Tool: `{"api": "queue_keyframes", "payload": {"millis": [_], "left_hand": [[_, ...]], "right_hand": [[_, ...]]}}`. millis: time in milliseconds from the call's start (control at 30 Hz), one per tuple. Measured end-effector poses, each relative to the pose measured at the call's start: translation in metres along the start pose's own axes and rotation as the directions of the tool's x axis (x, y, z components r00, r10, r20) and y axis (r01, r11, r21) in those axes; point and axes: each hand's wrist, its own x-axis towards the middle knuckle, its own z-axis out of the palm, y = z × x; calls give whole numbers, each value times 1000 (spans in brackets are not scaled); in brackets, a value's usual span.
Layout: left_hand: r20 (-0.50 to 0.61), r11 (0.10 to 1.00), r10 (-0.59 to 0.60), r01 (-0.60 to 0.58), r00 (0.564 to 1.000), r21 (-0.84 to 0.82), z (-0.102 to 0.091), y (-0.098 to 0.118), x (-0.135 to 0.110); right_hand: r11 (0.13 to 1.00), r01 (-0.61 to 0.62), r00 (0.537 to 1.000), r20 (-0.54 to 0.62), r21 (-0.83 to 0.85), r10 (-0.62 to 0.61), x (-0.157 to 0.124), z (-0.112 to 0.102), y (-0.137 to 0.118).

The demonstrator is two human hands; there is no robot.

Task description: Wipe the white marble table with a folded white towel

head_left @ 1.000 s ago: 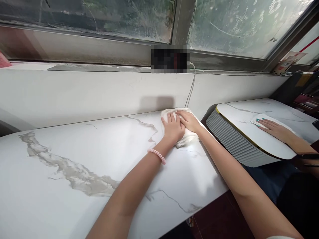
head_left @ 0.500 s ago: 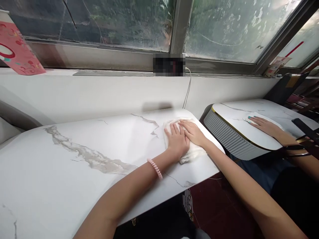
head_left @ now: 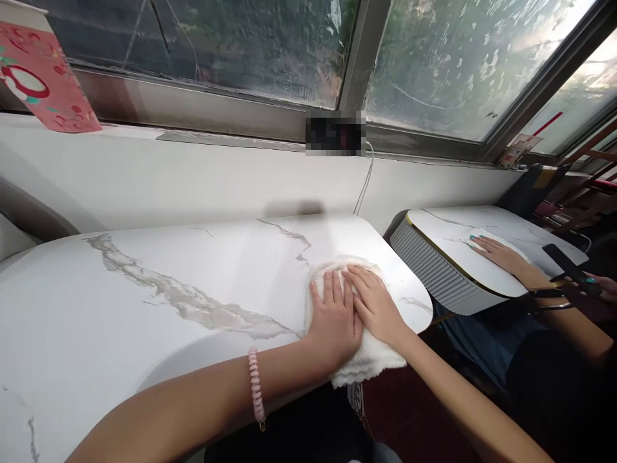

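My left hand [head_left: 332, 321] lies flat on a white cloth [head_left: 371, 357], its fingers stretched out and pointing away from me. A pink coiled band circles that wrist. Beside it, touching it, my right hand [head_left: 376, 302] is also pressed flat on the cloth with fingers extended. Beneath the cloth is a white marble-patterned table [head_left: 231, 257] with rounded corners. The cloth's near end reaches past the table's front edge. My palms and the parts of the cloth under them are hidden.
At right, another person's hand [head_left: 496, 251] rests on a white cloth on a second marble-patterned table [head_left: 443, 222] with a ribbed side. A pink patterned carton [head_left: 48, 77] stands at the upper left. A cable [head_left: 366, 183] runs down the wall below the window ledge.
Both my hands and the cloth have slid toward me, to the table's front edge. The view has tilted slightly. The other person's hand remains on its cloth.
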Motion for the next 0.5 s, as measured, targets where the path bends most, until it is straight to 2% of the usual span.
{"api": "queue_keyframes", "payload": {"millis": [167,300,500], "left_hand": [[-39,1000,7,-8,999,-11,0,-14,-3],[-12,1000,-27,27,1000,-13,-2,-23,0],[-12,998,-33,33,999,-48,-2,-56,27]], "right_hand": [[1000,5,1000,-11,8,-5,7,7,-9],[999,12,1000,-2,31,-12,21,12,-12],[999,-10,1000,-25,40,11,60,27,-6]]}}
